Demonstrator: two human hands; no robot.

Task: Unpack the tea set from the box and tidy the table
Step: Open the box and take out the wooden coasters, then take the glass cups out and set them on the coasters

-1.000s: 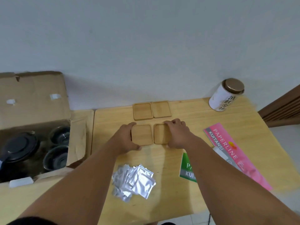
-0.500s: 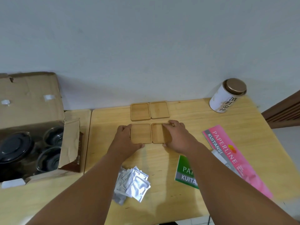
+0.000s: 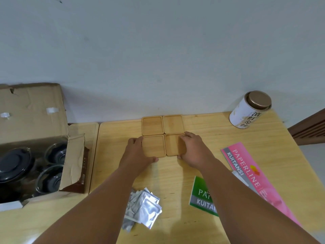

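Note:
Several square wooden coasters lie in a two-by-two block near the far edge of the wooden table point(image 3: 228, 226). My left hand point(image 3: 136, 154) grips the near left coaster point(image 3: 153, 146) at its left side, thumb at its front edge. My right hand point(image 3: 194, 152) rests over the right part of the near right coaster point(image 3: 173, 144), fingers on it. The far left coaster point(image 3: 152, 125) and far right coaster point(image 3: 173, 123) touch the near pair. At the left, an open cardboard box point(image 3: 31, 111) holds a dark teapot point(image 3: 14, 164) and two glass cups point(image 3: 56, 153).
A pile of silver foil sachets point(image 3: 145, 209) lies near the front between my forearms. A green booklet point(image 3: 202, 196) and a pink booklet point(image 3: 249, 173) lie to the right. A white tea tin point(image 3: 249, 110) with a bronze lid stands at the far right corner by the wall.
Both hands have pushed the near two coasters away from me until they meet the far pair. The box and the other things have stayed in place.

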